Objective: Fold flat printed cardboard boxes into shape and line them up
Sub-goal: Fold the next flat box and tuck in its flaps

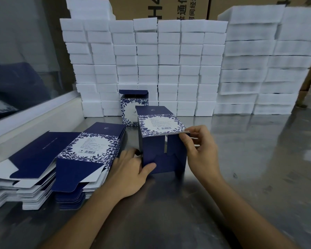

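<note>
Two hands work one partly erected box [160,139] that lies on its side near the middle of the steel table [241,159], its open bottom end toward the person. The left hand [131,169] steadies the lower left corner, thumb laid across the navy bottom flap and the other fingers [129,152] curled behind the left wall; this appears to keep the sleeve square while the flaps are set. The right hand [199,150] pinches the upper right corner of the white label panel between thumb and forefinger, the remaining fingers loosely curled, which seems meant to hold that edge up while the side flaps are tucked. One finished box [133,110] stands upright just behind, lid flap raised, probably the start of the line. Stacks of flat blanks [90,151] lie to the left, within reach of the left hand. White foam blocks [151,65] are stacked along the back. Each label panel carries a barcode and small print too fine to read; brown cartons [142,6] behind show partial large characters, cut off by the frame.
</note>
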